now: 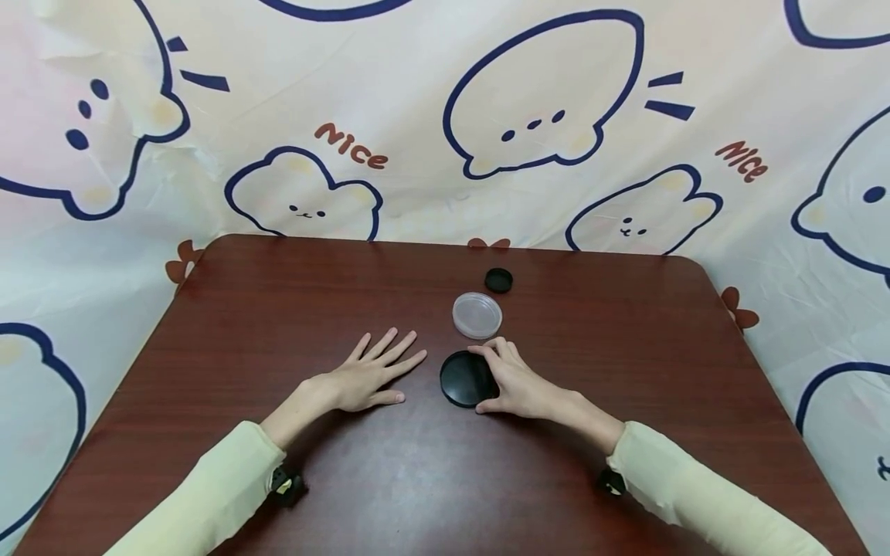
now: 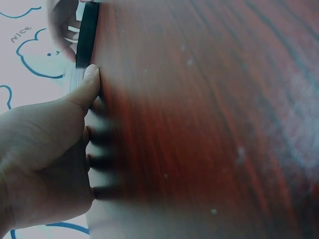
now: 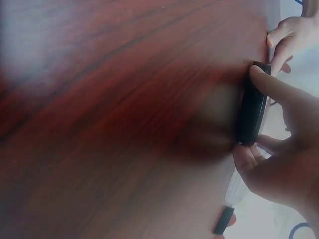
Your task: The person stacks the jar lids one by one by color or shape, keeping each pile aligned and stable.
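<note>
A shallow black round lid (image 1: 464, 379) lies on the brown table, just right of the middle. My right hand (image 1: 518, 382) grips its right side, thumb at the near edge and fingers at the far edge. In the right wrist view the lid (image 3: 252, 112) shows edge-on between thumb and fingers. To the left, my left hand (image 1: 365, 378) rests palm down with fingers spread, apart from the lid. Beyond the lid sits a clear round plastic dish (image 1: 477, 315), near the right fingertips. Farther back is a small black round cap (image 1: 498, 279).
The wood-grain table (image 1: 334, 293) has rounded far corners. A pale cloth (image 1: 417, 93) printed with cartoon outlines hangs behind it and along both sides. Dark devices sit at both wrists, one by the left cuff (image 1: 236, 471).
</note>
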A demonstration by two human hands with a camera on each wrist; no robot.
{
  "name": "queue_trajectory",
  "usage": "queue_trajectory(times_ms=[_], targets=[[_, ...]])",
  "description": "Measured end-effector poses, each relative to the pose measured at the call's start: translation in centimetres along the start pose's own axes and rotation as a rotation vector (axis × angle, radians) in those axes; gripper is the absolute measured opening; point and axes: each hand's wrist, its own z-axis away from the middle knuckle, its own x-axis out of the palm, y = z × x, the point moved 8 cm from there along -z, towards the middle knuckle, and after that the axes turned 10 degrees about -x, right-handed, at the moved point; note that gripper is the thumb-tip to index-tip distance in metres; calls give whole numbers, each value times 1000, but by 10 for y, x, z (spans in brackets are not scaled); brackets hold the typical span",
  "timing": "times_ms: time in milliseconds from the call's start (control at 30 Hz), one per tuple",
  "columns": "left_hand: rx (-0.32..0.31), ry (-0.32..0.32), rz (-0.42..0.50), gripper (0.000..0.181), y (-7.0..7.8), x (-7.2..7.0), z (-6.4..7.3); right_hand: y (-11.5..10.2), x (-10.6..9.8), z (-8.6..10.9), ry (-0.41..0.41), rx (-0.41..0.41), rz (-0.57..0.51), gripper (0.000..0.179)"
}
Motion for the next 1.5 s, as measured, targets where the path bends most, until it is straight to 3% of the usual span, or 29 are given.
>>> queue_trajectory(times_ms=[300,700,1200,1333,1500], targets=[[-19,-9,-6,69,-1,-2,1,5,-4,15,1,30,-43,89],[-14,-17,-2,69,-1,-2,0,6,-3,18,27,39,-55,91],[-3,3,0,68,1,-3,1,12,-8,19,80,76,-187,82],[3,14,-1,67,3,-3,2,29,-23,16,120,87,-255,77],[-6,3,-16,68,4,-2,0,78,-55,5,279,163,-236,62]])
